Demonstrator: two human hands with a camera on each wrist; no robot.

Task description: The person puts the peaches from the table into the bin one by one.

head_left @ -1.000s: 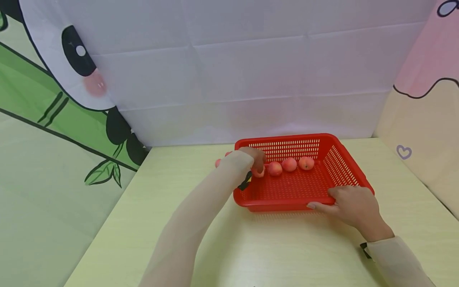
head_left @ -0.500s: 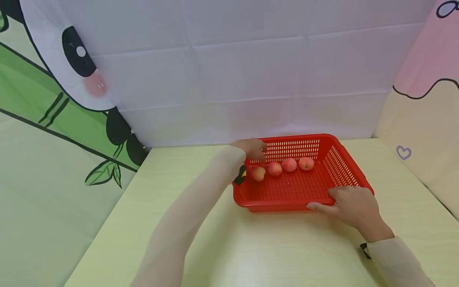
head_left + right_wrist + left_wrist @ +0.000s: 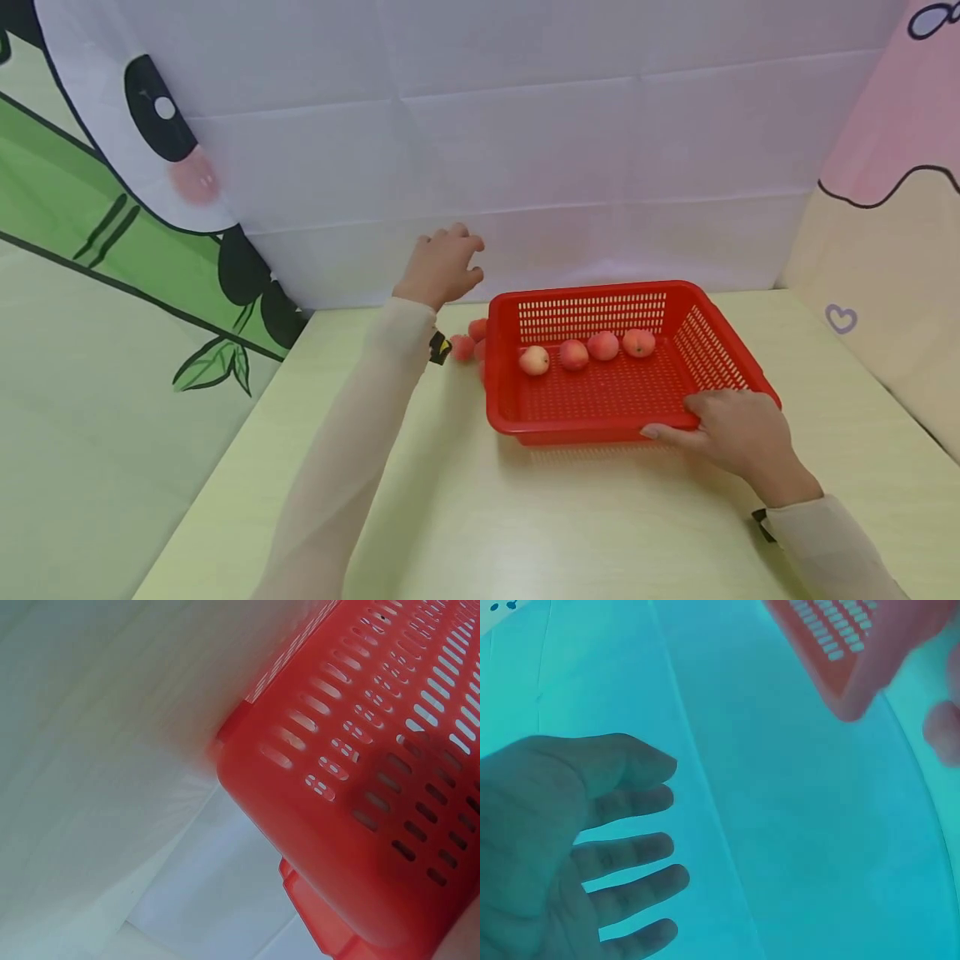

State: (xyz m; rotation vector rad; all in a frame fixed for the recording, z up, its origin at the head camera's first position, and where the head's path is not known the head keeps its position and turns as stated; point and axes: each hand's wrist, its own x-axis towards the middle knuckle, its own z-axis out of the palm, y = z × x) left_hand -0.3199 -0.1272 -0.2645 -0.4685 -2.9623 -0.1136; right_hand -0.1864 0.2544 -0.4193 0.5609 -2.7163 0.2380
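Observation:
A red perforated basket (image 3: 731, 367) sits on the pale green table and holds several pink peaches in a row, the leftmost one (image 3: 534, 360) paler than the rest. My right hand (image 3: 738, 433) grips the basket's near right rim, thumb over the edge. My left hand (image 3: 444, 260) hovers above the table to the left of the basket, close to the white backdrop. In the left wrist view its fingers (image 3: 634, 847) are spread and hold nothing. Two more peaches (image 3: 462, 347) lie on the table just outside the basket's left wall. The right wrist view shows only the basket's wall (image 3: 360, 787).
A white cloth backdrop (image 3: 525, 150) rises right behind the basket, with printed panels on the left and right. The table (image 3: 525, 517) stretches bare toward me in front of the basket. The basket's corner (image 3: 855, 652) and a peach (image 3: 941, 731) show in the left wrist view.
My left hand let go of a peach at the left end of the row in the basket, then rose up and to the left toward the backdrop. The right hand stayed on the rim.

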